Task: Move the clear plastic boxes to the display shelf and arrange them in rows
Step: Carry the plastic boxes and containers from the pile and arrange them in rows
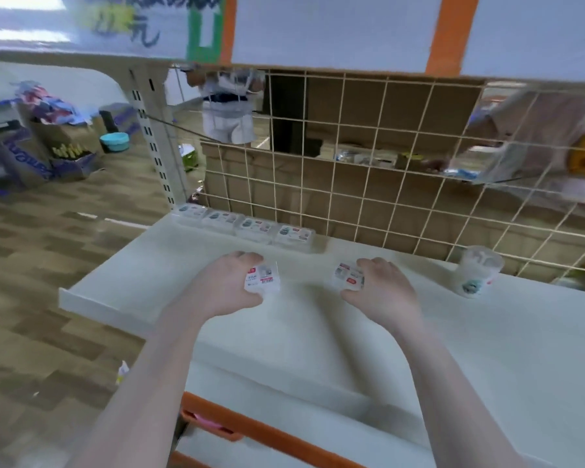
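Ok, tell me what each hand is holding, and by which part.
The left hand grips a clear plastic box by its left side. The right hand grips another clear box by its right side, fingers over the far edge.

Your two arms come in from the bottom edge, both bare from as far up as the view goes down to the wrists, no sleeves visible. Your left hand (228,287) and right hand (380,290) are ungloved. The view is soft with motion blur, so nails aren't readable.
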Motion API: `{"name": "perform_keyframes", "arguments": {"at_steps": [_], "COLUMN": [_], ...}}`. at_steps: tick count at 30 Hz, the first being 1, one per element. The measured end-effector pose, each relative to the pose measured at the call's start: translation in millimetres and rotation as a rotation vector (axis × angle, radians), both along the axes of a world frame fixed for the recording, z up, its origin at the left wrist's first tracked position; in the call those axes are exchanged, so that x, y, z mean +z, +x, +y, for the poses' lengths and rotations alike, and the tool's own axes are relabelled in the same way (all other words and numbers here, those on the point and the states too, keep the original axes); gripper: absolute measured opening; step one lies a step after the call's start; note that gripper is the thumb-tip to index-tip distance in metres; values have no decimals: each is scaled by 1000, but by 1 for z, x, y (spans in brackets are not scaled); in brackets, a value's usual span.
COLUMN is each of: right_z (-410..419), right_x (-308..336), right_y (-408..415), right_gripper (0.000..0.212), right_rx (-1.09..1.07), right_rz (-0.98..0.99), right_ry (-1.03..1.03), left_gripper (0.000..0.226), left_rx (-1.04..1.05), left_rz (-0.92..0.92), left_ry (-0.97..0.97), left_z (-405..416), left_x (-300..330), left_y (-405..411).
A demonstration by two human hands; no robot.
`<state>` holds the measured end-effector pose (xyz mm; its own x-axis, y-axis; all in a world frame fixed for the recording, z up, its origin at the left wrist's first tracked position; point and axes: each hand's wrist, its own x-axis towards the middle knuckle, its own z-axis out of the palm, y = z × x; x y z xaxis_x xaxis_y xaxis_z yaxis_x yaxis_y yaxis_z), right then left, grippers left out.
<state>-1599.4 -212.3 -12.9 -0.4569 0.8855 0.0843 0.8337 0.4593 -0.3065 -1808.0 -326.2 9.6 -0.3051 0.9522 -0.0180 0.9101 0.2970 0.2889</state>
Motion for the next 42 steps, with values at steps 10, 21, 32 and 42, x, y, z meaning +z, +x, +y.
{"name": "perform_keyframes", "arguments": {"at_steps": [10, 21, 32, 42], "right_z": [5, 5, 47, 53], "right_x": [-16, -19, -8, -41], "right_y": [-57, -46, -21, -28], "right_gripper": [34, 62, 72, 64], "right_rx": [-231, -112, 296, 87], "right_rz": [23, -87, -90, 62], "right_ry": [-7, -121, -329, 53], "left_gripper": [67, 64, 64, 66], "left_rx": [-144, -196, -188, -138], "left_rz": [-18, -48, -54, -26], "left_ry": [-19, -44, -36, -64], "left_z": [16, 27, 29, 23], "left_x": [3, 0, -6, -5], "left_y": [-62, -76, -70, -71]}}
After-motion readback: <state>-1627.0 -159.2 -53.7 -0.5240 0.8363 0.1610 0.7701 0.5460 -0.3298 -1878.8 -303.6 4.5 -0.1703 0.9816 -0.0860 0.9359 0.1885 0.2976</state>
